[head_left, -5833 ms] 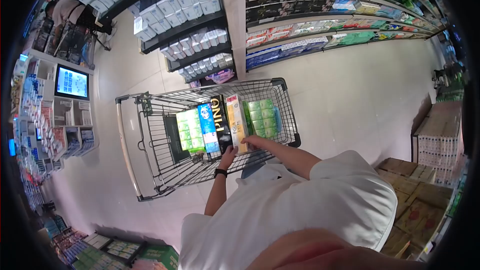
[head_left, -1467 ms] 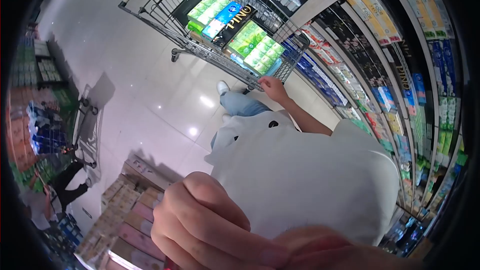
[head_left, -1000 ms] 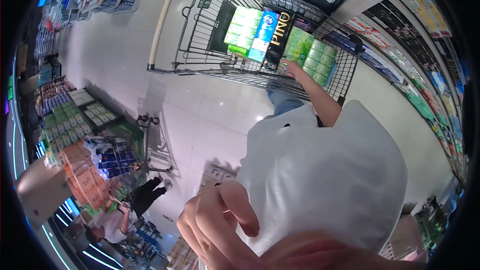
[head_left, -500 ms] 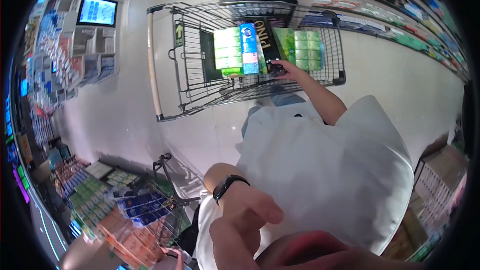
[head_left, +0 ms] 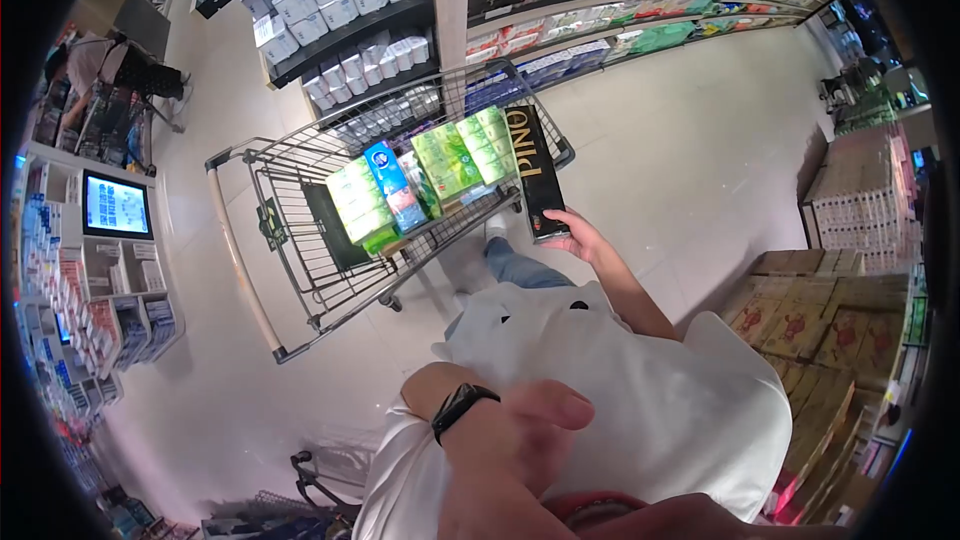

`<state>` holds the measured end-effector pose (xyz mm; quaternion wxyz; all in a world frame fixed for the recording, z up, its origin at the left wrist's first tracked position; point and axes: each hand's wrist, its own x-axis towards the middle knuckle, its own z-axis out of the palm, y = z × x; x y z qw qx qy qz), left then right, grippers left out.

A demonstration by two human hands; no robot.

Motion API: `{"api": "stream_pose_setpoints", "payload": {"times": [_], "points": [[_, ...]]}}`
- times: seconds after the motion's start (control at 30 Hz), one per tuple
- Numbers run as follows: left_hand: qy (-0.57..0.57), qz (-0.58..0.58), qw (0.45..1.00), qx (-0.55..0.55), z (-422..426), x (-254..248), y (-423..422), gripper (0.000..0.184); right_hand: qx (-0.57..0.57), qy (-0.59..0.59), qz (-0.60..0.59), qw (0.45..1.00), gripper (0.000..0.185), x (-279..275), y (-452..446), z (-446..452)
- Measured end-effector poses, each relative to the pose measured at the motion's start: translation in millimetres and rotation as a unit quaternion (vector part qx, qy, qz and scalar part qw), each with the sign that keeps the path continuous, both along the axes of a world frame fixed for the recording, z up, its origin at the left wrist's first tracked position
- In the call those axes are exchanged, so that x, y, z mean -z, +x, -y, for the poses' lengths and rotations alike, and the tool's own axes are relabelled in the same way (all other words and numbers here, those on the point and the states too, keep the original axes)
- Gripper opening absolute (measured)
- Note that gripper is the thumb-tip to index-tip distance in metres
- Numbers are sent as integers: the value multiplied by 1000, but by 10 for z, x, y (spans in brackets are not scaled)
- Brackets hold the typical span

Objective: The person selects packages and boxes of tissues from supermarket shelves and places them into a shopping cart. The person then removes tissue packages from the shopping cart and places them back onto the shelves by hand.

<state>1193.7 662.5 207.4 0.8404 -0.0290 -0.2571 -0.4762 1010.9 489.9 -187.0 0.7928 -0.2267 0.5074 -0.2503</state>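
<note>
My right hand (head_left: pixel 577 236) grips the lower end of a long black box (head_left: pixel 537 175) marked "PINO", holding it over the cart's right end. My left hand (head_left: pixel 530 430), with a black wristband, is close below the camera; its thumb points right, but its other fingers are blurred and partly hidden. The shopping cart (head_left: pixel 327 317) holds a pale green pack (head_left: pixel 357 202) at left, a blue pack (head_left: pixel 394 187) beside it, then a green pack (head_left: pixel 447 160) and a light green pack (head_left: pixel 487 145) nearer the black box.
Shelves (head_left: pixel 600 15) of packaged goods run along the top. A display rack with a screen (head_left: pixel 117 205) stands at left. Stacked cartons (head_left: pixel 815 325) are at right. A person (head_left: pixel 105 65) bends over a cart at upper left. Another cart's handle (head_left: pixel 305 470) shows at the bottom.
The black box has come up out of its place between the packs and moved right in my right hand. The yellow box seen earliest is no longer in the cart. My left hand stays near the face.
</note>
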Motion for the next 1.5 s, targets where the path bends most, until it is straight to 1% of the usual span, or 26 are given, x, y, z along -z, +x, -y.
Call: {"api": "stream_pose_setpoints", "payload": {"times": [0.17, 0.23, 0.27, 0.33, 0.37, 0.43, 0.47, 0.53, 0.6, 0.67, 0.73, 0.8, 0.83, 0.93, 0.97, 1.03, 1.1, 1.13, 1.2, 1.23, 1.3, 1.37, 1.43, 1.5], "points": [[-70, 74, 992, -72, -87, 198, -162, 42, 30, -34, -11, 999, 48, -67, -167, -132], [-88, 99, 987, -95, -91, 279, -289, 40, 26, -22, 9, 999, 44, -38, -186, -55], [-90, 107, 984, -106, -88, 336, -352, 39, 24, -11, 8, 1000, 44, -23, -201, -9], [-98, 127, 979, -123, -30, 401, -483, 38, 13, -7, 45, 999, 46, -10, -293, 108], [-100, 133, 978, -124, -4, 402, -594, 37, 17, -2, 48, 999, 46, -44, -380, 165], [-116, 156, 972, -133, 105, 376, -801, 35, -10, -36, 56, 998, 45, -151, -580, 285], [-122, 161, 970, -133, 155, 356, -928, 34, -1, -42, 62, 997, 45, -249, -733, 417], [-126, 185, 964, -141, 265, 363, -1109, 33, -19, -94, 35, 995, 45, -367, -1043, 390], [-142, 203, 958, -148, 412, 355, -1298, 32, -6, -99, 30, 995, 45, -474, -1375, 487], [-155, 212, 955, -135, 587, 382, -1487, 31, 2, -129, -14, 991, 46, -468, -1742, 591], [-171, 198, 961, -86, 759, 403, -1783, 31, 24, -138, -23, 990, 47, -498, -2112, 684], [-177, 214, 959, -45, 936, 433, -2033, 33, 35, -149, -66, 986, 48, -563, -2444, 761], [-180, 219, 959, -25, 1020, 438, -2162, 34, 52, -147, -67, 986, 48, -591, -2615, 783], [-137, 222, 964, 47, 1240, 369, -2534, 33, 98, -146, -82, 981, 49, -650, -3108, 730], [-143, 205, 968, 12, 1347, 356, -2666, 30, 123, -137, -67, 981, 50, -653, -3250, 692], [-135, 193, 972, -12, 1528, 251, -2883, 19, 153, -124, -53, 979, 50, -631, -3489, 638], [-139, 193, 971, -3, 1726, 117, -3002, 18, 209, -115, -52, 970, 51, -569, -3670, 599], [-147, 203, 968, -1, 1824, 116, -3042, 16, 213, -119, -47, 969, 51, -547, -3731, 599], [-166, 223, 961, 0, 2037, 142, -3087, 13, 260, -102, -45, 959, 50, -493, -3809, 590], [-178, 237, 955, -3, 2157, 178, -3097, 12, 261, -108, -40, 959, 50, -449, -3841, 625], [-198, 265, 943, -19, 2415, 268, -3109, 11, 279, -84, -11, 957, 49, -360, -3892, 717], [-208, 321, 923, -44, 2772, 421, -3112, 10, 282, -73, 1, 957, 48, -327, -3891, 916], [-181, 412, 890, -76, 3233, 754, -3169, 11, 287, -62, 15, 956, 46, -329, -3874, 1165], [-100, 503, 855, -72, 3800, 1336, -3208, 14, 273, -74, 3, 959, 43, -367, -3828, 1477]]}}
